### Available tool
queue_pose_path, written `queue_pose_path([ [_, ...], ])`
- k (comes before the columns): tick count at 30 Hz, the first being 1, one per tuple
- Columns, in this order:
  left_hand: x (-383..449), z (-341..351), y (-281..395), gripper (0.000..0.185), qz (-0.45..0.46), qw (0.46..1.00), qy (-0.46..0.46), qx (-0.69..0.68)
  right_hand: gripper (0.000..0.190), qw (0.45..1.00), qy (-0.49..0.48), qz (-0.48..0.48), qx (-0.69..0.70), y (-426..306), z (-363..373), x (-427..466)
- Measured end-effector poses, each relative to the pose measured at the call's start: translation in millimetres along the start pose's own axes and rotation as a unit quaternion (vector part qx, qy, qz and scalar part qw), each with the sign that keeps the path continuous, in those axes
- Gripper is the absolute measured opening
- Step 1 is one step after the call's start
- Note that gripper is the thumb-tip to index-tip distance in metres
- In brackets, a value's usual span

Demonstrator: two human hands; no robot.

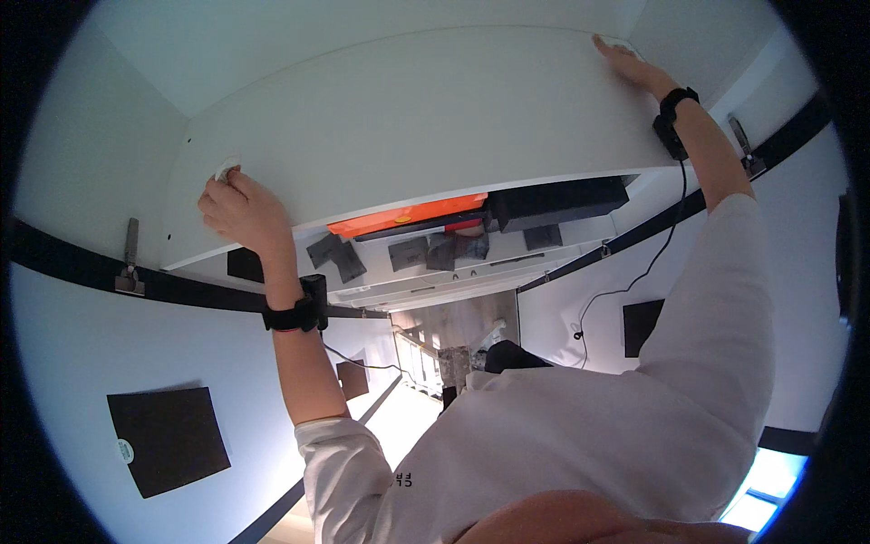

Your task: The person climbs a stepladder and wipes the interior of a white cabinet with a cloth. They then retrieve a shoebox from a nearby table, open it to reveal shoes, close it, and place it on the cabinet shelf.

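Observation:
A bare white shelf board (pixel 421 129) spans the inside of a white cabinet before me. My left hand (pixel 243 209) is over the shelf's left front part, fingers curled around a crumpled white wipe (pixel 228 167) that pokes out past the thumb. Far off at the back right corner, my right hand (pixel 629 66) reaches against the shelf. Another white wipe (pixel 617 42) shows at its fingertips, mostly hidden by the hand. Each wrist wears a black strap with a small black device (pixel 314 302) and a cable.
Below the shelf sit an orange box (pixel 411 212), a black box (pixel 561 204) and several dark packets (pixel 408 253). Open cabinet doors (pixel 272 387) with metal hinges (pixel 129 262) stand at both sides. A dark square panel (pixel 168 440) is on the left door. A thin cable (pixel 652 265) hangs from my right wrist.

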State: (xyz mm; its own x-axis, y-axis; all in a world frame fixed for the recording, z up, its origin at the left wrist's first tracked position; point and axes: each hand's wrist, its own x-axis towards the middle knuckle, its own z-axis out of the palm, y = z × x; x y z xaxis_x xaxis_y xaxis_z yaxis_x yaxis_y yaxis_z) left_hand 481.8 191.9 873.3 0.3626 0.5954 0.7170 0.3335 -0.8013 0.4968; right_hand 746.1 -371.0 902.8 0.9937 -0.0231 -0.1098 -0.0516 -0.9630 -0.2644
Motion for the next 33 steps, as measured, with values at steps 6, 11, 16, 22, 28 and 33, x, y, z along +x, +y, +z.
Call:
queue_pose_path([
  [6,-3,3,6,0.031,-0.048,0.998,0.011,0.026,0.058,0.938,-0.074,-0.317,-0.119,-239,70,-103],
  [11,-1,5,-2,0.033,-0.016,0.999,0.028,0.018,0.103,0.861,-0.113,-0.496,-0.007,-397,123,-197],
  [16,4,10,-15,0.03,0.025,0.999,0.023,0.01,0.088,0.882,-0.118,-0.453,0.046,-338,109,-174],
  [22,4,14,-21,0.021,0.087,0.993,0.065,0.038,0.052,0.98,-0.035,-0.189,-0.047,-23,20,-107],
  [28,2,5,-5,0.018,0.036,0.981,0.138,-0.13,0.09,0.997,0.012,0.051,0.061,55,-7,-147],
  [33,1,-4,1,0.019,0.031,0.953,0.157,-0.257,0.085,0.977,-0.062,-0.198,-0.047,-83,29,-182],
])
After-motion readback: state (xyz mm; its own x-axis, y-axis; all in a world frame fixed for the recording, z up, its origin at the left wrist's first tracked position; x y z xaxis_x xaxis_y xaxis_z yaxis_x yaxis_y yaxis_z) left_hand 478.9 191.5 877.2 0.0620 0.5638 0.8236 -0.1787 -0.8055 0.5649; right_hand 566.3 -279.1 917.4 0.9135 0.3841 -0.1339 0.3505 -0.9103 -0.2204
